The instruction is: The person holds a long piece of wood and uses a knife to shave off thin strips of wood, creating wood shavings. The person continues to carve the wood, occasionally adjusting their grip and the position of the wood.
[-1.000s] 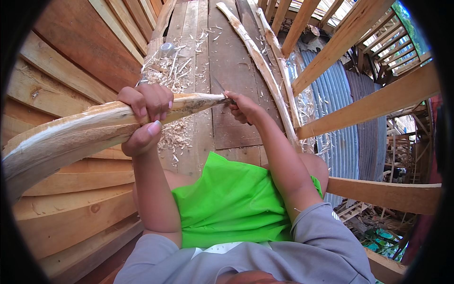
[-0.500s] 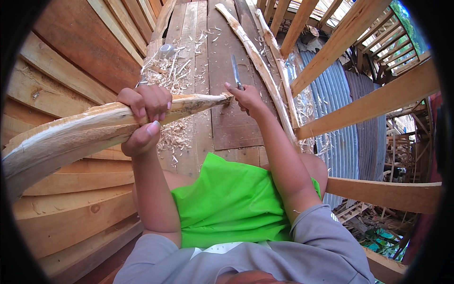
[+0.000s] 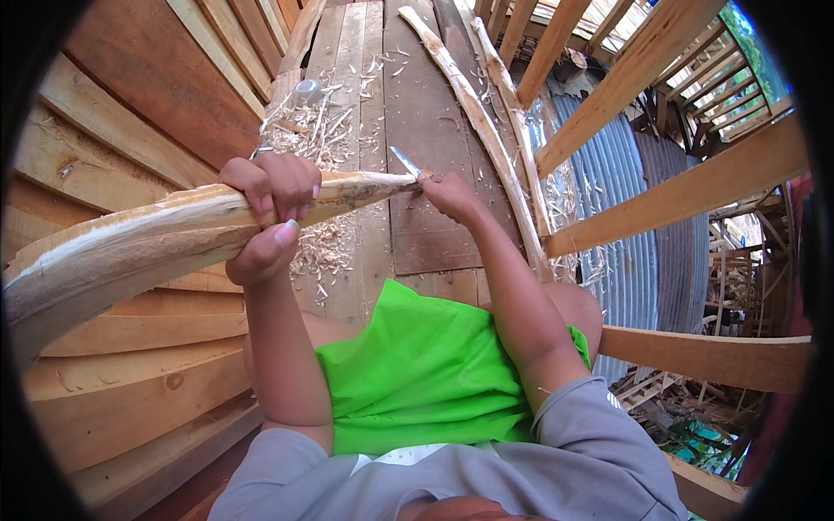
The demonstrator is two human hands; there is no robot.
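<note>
A long pale wooden pole [image 3: 148, 227], thick at the left and carved to a narrow tip, crosses in front of me. My left hand [image 3: 271, 208] is wrapped round it partway along, thumb on the near side and fingers over the top. At the right my right hand [image 3: 449, 197] grips a knife [image 3: 405, 161], its handle mostly hidden by the fingers. The blade points up and to the left, just beside the pole's narrow tip; whether it touches the wood I cannot tell.
Wood shavings [image 3: 317, 252] lie over the plank floor [image 3: 434, 234], with a clear cup [image 3: 307, 92] among them. Two long peeled poles [image 3: 478, 117] lie at the right, beside wooden railing posts [image 3: 608, 82]. A plank wall [image 3: 130, 113] stands left. Corrugated metal sheets [image 3: 621, 234] show beyond the railing.
The knife has swung from nearly upright to slanting left, with its blade lower and nearer the pole's tip. My right hand has turned with it. My left hand keeps its grip, shifted very slightly.
</note>
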